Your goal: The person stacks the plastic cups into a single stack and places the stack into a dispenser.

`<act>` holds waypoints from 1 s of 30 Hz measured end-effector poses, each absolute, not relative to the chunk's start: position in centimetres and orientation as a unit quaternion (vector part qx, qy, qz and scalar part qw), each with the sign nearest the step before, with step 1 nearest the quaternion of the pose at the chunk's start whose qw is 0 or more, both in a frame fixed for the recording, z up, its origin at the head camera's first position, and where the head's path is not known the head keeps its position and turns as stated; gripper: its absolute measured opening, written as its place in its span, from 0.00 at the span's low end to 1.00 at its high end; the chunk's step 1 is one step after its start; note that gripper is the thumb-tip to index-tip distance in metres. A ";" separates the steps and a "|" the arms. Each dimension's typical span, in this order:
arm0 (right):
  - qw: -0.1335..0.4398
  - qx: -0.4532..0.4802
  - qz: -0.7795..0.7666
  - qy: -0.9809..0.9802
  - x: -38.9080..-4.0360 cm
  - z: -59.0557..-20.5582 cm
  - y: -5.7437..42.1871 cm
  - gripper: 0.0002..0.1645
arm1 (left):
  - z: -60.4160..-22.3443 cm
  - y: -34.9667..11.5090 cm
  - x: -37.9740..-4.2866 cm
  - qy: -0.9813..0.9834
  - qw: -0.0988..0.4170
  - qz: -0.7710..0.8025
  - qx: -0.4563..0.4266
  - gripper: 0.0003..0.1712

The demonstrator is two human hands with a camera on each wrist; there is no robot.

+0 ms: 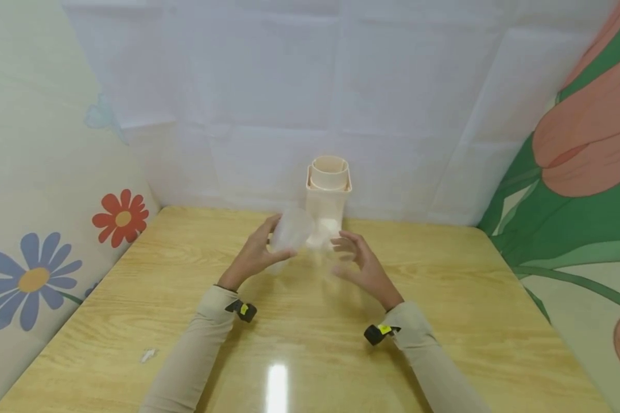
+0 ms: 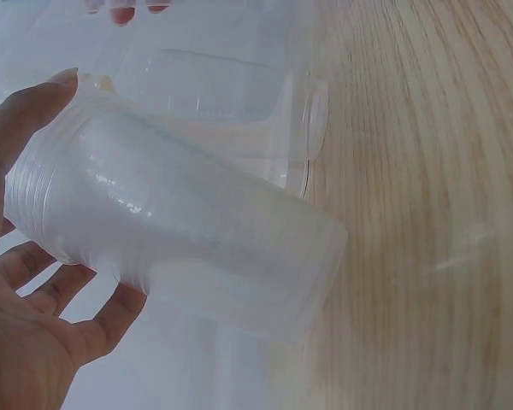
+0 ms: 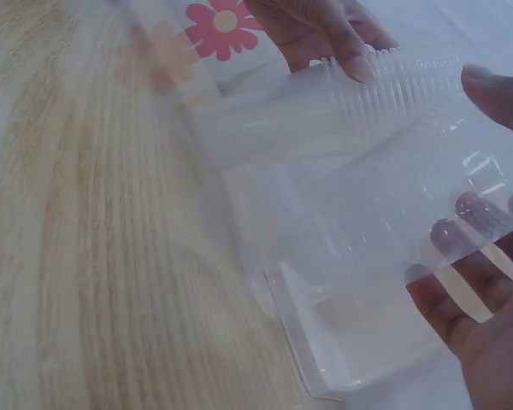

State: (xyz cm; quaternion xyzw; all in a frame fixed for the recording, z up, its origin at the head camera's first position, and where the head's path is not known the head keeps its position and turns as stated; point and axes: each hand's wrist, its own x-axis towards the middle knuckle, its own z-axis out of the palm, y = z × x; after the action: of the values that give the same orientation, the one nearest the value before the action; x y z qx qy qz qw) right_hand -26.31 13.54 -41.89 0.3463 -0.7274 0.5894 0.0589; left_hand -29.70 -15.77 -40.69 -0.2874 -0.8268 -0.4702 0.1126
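The left hand point(image 1: 258, 252) grips a stack of clear plastic cups point(image 2: 179, 213), thumb on one side and fingers point(image 2: 111, 320) on the other, near the rims. The right hand point(image 1: 368, 272) holds a clear cup point(image 3: 393, 201) the same way, its fingertips showing through the wall. Both are tilted in front of a cream holder point(image 1: 324, 203) on the worktop point(image 1: 310, 338). The head view blurs the right hand's cup, seemingly a single one; the right wrist view shows its outline and the stack's closely nested rims.
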 end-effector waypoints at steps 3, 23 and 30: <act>0.066 0.346 0.590 -0.726 -26.3 -41.8 13.6 0.46 | -40.8 -15.7 -29.6 -0.830 0.113 -0.467 -0.285 0.52; 0.096 0.339 0.605 -0.714 -26.7 -40.7 14.2 0.43 | -41.1 -15.8 -29.8 -0.823 0.121 -0.471 -0.293 0.51; 0.117 0.339 0.613 -0.704 -26.9 -40.4 14.2 0.44 | -41.0 -15.8 -29.8 -0.828 0.125 -0.461 -0.294 0.51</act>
State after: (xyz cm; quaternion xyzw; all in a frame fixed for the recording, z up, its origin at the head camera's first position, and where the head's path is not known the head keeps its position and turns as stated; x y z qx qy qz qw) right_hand -26.88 14.22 -40.36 0.3392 -0.7039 0.6129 0.1175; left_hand -29.80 -15.79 -41.04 -0.2939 -0.8280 -0.4609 0.1249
